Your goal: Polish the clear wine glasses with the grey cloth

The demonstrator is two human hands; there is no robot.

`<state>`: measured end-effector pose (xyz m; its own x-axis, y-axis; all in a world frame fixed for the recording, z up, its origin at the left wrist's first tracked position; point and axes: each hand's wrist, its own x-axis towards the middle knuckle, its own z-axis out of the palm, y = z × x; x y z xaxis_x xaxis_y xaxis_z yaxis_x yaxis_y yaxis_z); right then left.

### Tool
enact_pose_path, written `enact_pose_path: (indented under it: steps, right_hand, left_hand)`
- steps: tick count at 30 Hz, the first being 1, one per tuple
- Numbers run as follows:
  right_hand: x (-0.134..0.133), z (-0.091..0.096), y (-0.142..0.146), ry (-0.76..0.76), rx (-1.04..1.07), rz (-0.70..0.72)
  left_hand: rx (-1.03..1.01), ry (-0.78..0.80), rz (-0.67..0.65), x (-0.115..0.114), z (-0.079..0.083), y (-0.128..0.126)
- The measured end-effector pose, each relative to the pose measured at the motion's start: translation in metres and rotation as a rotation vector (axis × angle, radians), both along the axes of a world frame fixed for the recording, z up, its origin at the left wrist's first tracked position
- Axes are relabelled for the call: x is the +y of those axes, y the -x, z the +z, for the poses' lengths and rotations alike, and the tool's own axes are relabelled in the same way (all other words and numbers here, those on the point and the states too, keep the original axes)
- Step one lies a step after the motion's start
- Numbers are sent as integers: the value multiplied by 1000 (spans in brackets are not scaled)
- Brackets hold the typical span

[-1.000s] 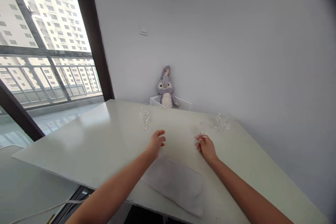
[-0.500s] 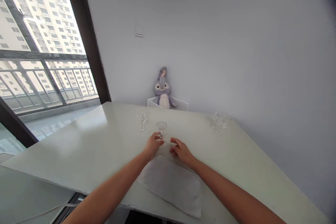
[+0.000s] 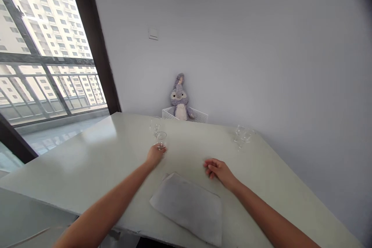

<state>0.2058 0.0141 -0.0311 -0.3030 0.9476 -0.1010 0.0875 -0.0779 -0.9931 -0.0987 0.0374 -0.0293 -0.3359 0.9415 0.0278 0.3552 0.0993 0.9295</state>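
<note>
My left hand (image 3: 155,155) is closed around the lower part of a clear stemmed glass (image 3: 161,138), whose bowl stands upright above the fingers. Whether its foot touches the table is hidden. Just behind it are clear glasses (image 3: 155,124), partly overlapped by the held one; I cannot tell how many. My right hand (image 3: 219,170) hovers over the table to the right, holding nothing, its fingers bent and apart. A folded grey-white cloth (image 3: 188,206) lies flat between my forearms, near the front edge.
Several clear glasses (image 3: 243,135) stand at the table's back right. A white perforated basket (image 3: 200,116) with a grey plush toy (image 3: 180,102) sits beyond the far edge of the pale table (image 3: 87,166). The wall rises behind; a dark-framed window (image 3: 95,27) is on the left.
My left hand has carried the glass leftward, close to the other glasses there. My right hand has drawn away to the right and slightly nearer to me.
</note>
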Motion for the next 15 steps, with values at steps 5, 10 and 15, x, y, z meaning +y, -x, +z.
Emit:
enact_pose_path:
  steps: [5,10,15]
  right_hand:
    - [-1,3,-50,47,64,-140]
    - [0,-2,-82,45,80,-287]
    - [26,-6,-111,-77,43,-770]
  left_hand:
    - [61,5,34,15,-1,27]
    - [128,15,29,23,-3,38]
    - [199,21,-21,11,-2,45]
